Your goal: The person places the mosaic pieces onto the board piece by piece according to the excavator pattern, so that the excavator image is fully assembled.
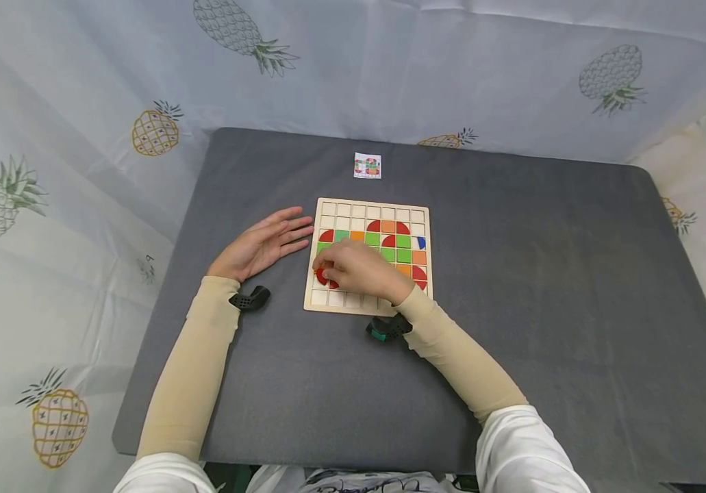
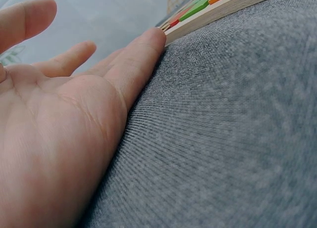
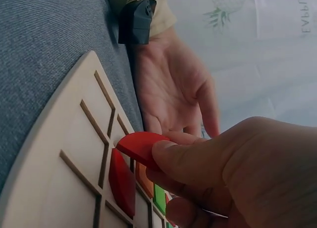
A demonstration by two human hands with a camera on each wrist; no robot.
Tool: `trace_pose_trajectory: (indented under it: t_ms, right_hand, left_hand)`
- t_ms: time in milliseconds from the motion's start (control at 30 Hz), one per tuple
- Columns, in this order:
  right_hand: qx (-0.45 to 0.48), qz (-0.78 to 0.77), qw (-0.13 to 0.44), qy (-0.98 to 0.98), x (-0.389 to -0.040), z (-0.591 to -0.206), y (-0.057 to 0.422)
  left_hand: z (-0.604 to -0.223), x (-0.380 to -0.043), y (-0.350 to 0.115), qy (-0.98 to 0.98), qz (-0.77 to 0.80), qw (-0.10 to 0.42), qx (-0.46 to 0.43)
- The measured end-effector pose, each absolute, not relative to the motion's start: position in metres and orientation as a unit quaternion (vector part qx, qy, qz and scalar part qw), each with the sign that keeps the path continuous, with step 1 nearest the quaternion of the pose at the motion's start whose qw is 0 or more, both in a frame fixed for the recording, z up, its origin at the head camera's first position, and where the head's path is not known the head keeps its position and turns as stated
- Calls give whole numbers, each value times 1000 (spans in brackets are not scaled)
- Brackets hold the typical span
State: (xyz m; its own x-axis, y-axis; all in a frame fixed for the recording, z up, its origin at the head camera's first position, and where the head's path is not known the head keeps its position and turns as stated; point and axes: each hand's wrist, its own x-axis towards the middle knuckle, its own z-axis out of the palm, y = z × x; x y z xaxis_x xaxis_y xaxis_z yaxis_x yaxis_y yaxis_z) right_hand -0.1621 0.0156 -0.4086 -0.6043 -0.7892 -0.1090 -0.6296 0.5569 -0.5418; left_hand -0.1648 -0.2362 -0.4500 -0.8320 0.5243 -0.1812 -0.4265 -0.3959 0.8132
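Note:
A square wooden grid board (image 1: 322, 308) lies on the table, partly filled with red, green and orange tiles. My right hand (image 1: 361, 268) is over its lower left part and hides some cells. Between thumb and fingers it pinches a red quarter-round tile (image 3: 140, 147), tilted just above the grid. Right by it, another red curved tile (image 3: 121, 184) sits in a cell. My left hand (image 1: 260, 248) rests on its side left of the board, palm turned inward, fingers extended. Its fingertips reach the board's left edge (image 2: 198, 26).
A small printed card (image 1: 368, 166) with a coloured grid pattern lies behind the board. One cell at the board's right holds a blue piece (image 1: 422, 242). Grey cloth covers the table (image 1: 544, 287); a pineapple-print curtain (image 1: 451, 61) hangs behind and beside it.

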Motion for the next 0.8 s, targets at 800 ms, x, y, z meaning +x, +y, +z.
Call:
trace_pose_trajectory:
  t_ms: [800]
  right_hand:
    - [-417, -175, 149, 879, -153, -417, 9]
  left_hand:
    - [-452, -165, -237, 469, 834, 285, 54]
